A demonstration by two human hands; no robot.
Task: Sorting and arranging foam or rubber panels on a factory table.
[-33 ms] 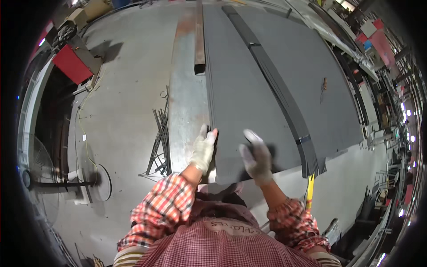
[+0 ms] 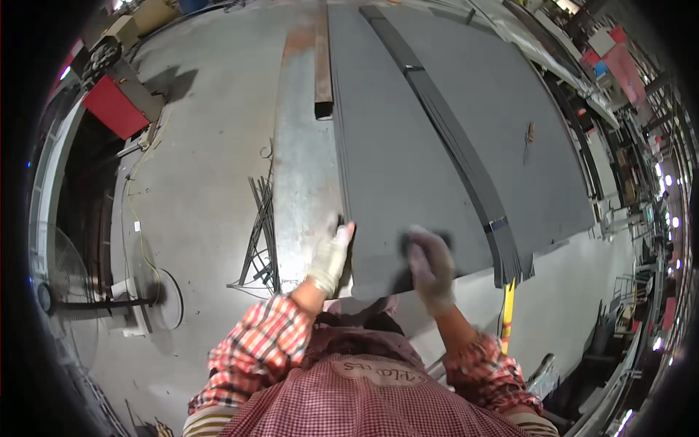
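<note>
My left hand (image 2: 329, 256), in a pale glove, is at the near left edge of a large grey sheet (image 2: 393, 160). Its thumb and fingers are apart, with the thumb along the sheet's edge; I see nothing held. My right hand (image 2: 433, 269), also gloved, is over the near part of the sheet with its fingers bent and slightly blurred. A dark patch like a shadow lies beside it. Left of the sheet runs a bare metal strip (image 2: 298, 175). A bundle of dark flat strips (image 2: 455, 142), bound with bands, lies lengthwise on the sheet.
A rusty square tube (image 2: 322, 65) lies along the sheet's far left. Thin dark rods (image 2: 261, 237) are piled left of the metal strip. A small orange-handled tool (image 2: 530, 135) rests on the right part. A fan (image 2: 102, 302) and a red box (image 2: 116, 107) stand left.
My right hand has moved slightly right and nearer to me, its fingers drawn closer together. The left hand has slid a little toward me along the edge.
</note>
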